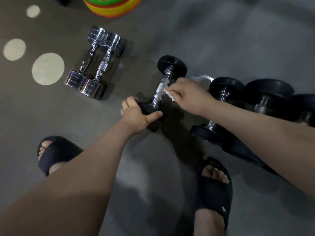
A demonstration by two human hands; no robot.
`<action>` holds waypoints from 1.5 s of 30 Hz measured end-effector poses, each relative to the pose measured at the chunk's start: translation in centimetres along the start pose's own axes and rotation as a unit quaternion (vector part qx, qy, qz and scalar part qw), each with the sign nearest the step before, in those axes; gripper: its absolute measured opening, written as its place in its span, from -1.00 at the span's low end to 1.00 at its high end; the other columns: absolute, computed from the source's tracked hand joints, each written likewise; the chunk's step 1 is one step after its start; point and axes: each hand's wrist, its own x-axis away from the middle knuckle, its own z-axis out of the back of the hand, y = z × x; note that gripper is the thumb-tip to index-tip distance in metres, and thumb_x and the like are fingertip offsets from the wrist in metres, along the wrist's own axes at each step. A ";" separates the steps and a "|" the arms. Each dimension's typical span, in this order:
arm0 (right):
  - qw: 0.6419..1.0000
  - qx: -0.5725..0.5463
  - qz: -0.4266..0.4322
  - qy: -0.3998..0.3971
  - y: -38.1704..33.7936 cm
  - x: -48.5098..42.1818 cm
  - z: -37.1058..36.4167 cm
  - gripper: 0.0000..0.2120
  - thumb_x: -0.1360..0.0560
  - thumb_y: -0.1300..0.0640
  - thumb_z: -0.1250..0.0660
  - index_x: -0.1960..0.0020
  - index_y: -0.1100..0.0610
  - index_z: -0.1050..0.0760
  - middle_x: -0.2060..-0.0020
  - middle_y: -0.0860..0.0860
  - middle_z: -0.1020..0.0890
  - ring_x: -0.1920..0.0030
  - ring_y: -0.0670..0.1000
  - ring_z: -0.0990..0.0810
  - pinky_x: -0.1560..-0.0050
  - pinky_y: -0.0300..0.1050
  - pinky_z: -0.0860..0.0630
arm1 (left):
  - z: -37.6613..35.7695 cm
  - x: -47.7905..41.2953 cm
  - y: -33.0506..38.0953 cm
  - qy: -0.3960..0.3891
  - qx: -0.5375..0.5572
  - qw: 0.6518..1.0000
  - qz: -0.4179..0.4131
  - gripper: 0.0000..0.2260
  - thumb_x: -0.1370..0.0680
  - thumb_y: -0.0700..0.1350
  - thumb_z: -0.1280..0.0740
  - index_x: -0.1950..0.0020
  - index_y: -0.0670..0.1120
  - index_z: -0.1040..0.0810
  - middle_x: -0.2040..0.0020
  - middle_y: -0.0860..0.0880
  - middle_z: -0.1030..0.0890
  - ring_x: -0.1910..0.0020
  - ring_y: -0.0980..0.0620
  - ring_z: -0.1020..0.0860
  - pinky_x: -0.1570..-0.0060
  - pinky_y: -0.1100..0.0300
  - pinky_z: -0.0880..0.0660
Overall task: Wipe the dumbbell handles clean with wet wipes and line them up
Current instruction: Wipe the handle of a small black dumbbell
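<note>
Two hands meet on one black-ended dumbbell in the head view. It lies slantwise between them on the grey floor. The left hand grips the dumbbell's near weight, fingers curled over its far side and thumb laid across the face toward the person. Whether that end is lifted off the floor cannot be told. Just beyond the left hand, the right hand pinches a white wet wipe in its fingertips and holds it against the right side of the knurled chrome handle. The far weight sits past both hands.

Left of and beyond the left hand, two chrome dumbbells lie side by side, touching. Right of the right hand, partly under that forearm, several more black dumbbells lie close together. Below the arms, two feet in dark sandals stand on the floor. Far beyond the left hand, a stack of coloured discs sits at the top edge.
</note>
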 end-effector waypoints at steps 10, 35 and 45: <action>0.932 -0.299 -0.203 0.012 -0.5 0.8 -0.5 -0.78 -0.42 0.11 -0.56 -0.01 -0.04 -0.59 0.06 0.08 -0.68 0.19 -0.07 -0.66 0.02 -0.05 -0.68 | 1.4 -0.5 -0.6 -0.012 0.002 1.000 -0.009 -0.13 -0.37 0.25 -0.53 -0.49 -0.08 -0.21 -0.43 -0.10 -0.32 -0.43 -0.09 -0.34 -0.42 -0.01 -0.34; 0.982 -0.085 -0.008 0.166 0.7 -4.0 -3.4 -0.89 -0.53 0.24 -0.38 -0.03 0.17 -0.65 -0.04 0.01 -0.52 0.08 -0.03 -0.56 0.06 -0.28 -0.48 | 3.7 -3.2 -1.6 -0.116 0.046 0.992 0.033 0.04 -0.30 0.29 -0.56 -0.60 -0.04 -0.11 -0.52 -0.05 -0.32 -0.45 0.01 -0.36 -0.44 0.08 -0.34; 0.990 -0.005 0.049 0.133 0.5 -4.4 -2.8 -0.75 -0.52 0.09 -0.45 -0.15 0.17 -0.66 -0.01 0.08 -0.59 0.09 0.06 -0.59 0.09 0.00 -0.57 | 3.3 -2.1 0.4 -0.092 -0.013 0.995 0.048 -0.46 -0.51 0.17 -0.39 -0.32 -0.15 -0.43 -0.16 -0.04 -0.59 0.03 0.07 -0.52 0.25 0.25 -0.34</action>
